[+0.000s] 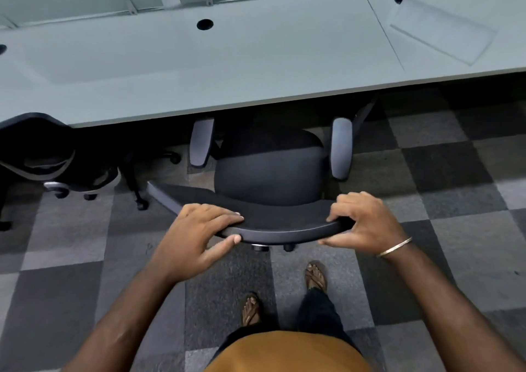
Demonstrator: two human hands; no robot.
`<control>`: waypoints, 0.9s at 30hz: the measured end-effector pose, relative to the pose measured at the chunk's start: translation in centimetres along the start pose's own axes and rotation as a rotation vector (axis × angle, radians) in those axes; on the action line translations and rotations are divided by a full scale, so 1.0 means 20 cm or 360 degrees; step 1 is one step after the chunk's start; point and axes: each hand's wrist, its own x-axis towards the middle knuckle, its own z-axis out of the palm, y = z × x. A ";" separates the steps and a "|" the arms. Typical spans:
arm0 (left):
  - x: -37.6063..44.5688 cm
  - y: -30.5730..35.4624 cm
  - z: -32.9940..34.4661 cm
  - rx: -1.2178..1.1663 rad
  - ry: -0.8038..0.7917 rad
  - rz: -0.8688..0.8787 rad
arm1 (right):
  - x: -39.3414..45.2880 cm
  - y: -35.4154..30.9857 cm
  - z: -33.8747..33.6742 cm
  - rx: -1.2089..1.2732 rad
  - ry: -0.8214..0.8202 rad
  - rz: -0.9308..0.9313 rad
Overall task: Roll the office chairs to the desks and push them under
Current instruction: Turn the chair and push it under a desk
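both hands, left hand (199,229) and right hand (367,223), are gripping the chair (270,172) backrest at mid-frame; keeping pressure even should be steering it straight under the counter (227,67).

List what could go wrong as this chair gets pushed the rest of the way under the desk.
1. The armrests sit right at the desk edge; if they stand too high, they may knock it instead of sliding under.
2. The left hand and right hand grip the backrest top; pushed too far, fingers could be pinched against the desk.
3. The neighbouring chair stands close on the left, so its base could catch this chair's wheels.
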 end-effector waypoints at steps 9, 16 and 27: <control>0.36 0.04 -0.20 0.0294 -0.1074 -0.0092 | -0.01 0.31 -0.16 -0.0344 -0.0166 0.0198; 0.61 0.13 -0.04 0.0492 -0.0659 -0.0145 | 0.07 0.61 -0.30 -0.0472 -0.0207 0.0066; 0.81 0.40 0.17 0.0475 -0.0278 0.0149 | 0.22 0.75 -0.40 -0.0463 -0.0478 -0.0313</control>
